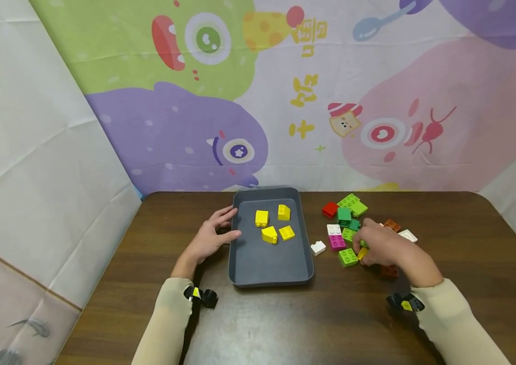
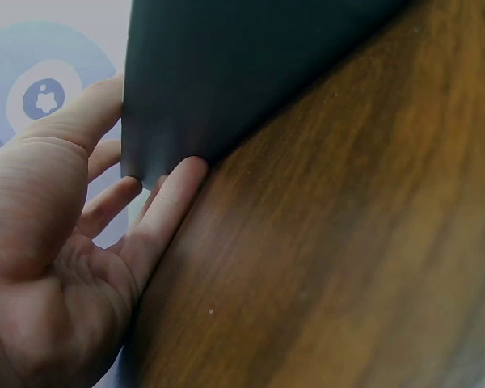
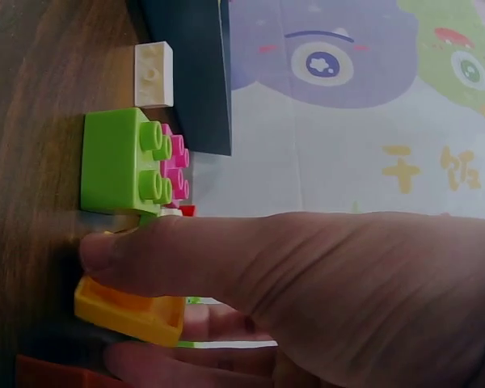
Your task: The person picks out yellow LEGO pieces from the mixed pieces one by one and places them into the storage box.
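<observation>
A grey rectangular tray (image 1: 267, 268) holds several yellow toy bricks, among them a sloped one (image 1: 269, 234) and a flat one (image 1: 287, 232). My left hand (image 1: 212, 234) touches the tray's left side, its fingers fairly straight against the wall in the left wrist view. Over a group of loose bricks on the right, my right hand (image 1: 383, 244) pinches a yellow brick (image 3: 133, 311) between thumb and fingers. Beside it stands a light green brick (image 1: 348, 257), with a pink one (image 1: 337, 242) just behind. The hand hides part of the group.
A white brick (image 1: 318, 248) lies close to the tray's right side. Red (image 1: 330, 210), dark green (image 1: 344, 216) and brown (image 1: 392, 225) bricks sit around the right hand. The wooden table (image 1: 267, 329) ends at a printed cloth (image 1: 303, 152) behind.
</observation>
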A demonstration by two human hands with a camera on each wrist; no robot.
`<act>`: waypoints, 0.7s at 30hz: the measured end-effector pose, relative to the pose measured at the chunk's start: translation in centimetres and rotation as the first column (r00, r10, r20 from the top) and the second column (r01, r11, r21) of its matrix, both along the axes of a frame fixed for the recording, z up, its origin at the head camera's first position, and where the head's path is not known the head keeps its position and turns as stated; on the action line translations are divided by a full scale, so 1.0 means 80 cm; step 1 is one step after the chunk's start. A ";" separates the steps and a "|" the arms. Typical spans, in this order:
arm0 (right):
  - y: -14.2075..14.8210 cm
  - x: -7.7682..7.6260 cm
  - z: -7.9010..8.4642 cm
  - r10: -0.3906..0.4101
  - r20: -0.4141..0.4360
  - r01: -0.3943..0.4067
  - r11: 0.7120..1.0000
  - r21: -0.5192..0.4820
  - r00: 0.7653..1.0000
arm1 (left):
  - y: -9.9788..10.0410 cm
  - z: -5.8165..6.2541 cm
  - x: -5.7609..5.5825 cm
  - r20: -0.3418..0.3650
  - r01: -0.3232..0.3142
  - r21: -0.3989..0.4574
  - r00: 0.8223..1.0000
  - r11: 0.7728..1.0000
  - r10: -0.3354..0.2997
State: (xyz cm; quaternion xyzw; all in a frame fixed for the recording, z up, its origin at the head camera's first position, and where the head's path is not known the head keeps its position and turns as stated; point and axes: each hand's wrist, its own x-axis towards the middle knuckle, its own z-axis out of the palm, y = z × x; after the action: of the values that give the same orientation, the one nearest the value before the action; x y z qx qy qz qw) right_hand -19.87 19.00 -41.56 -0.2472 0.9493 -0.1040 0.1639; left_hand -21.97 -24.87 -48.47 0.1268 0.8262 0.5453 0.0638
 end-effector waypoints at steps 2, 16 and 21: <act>0.000 0.000 -0.001 -0.005 -0.004 0.005 1.000 0.000 1.000 | 0.000 -0.001 -0.001 -0.002 -0.003 -0.004 1.000 1.000 0.003; -0.002 0.000 -0.001 0.079 -0.019 -0.079 0.997 0.025 0.997 | 0.000 -0.003 -0.003 -0.013 -0.003 0.003 1.000 1.000 0.003; -0.002 -0.002 -0.003 0.094 -0.034 -0.093 0.995 0.026 0.995 | 0.001 -0.003 -0.002 -0.020 0.003 0.003 1.000 1.000 -0.003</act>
State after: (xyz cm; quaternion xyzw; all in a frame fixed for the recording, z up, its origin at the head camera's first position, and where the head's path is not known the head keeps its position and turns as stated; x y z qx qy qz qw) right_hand -20.01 18.84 -41.82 -0.2911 0.9407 -0.0804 0.1546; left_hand -22.12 -24.83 -48.70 0.1337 0.8258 0.5450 0.0564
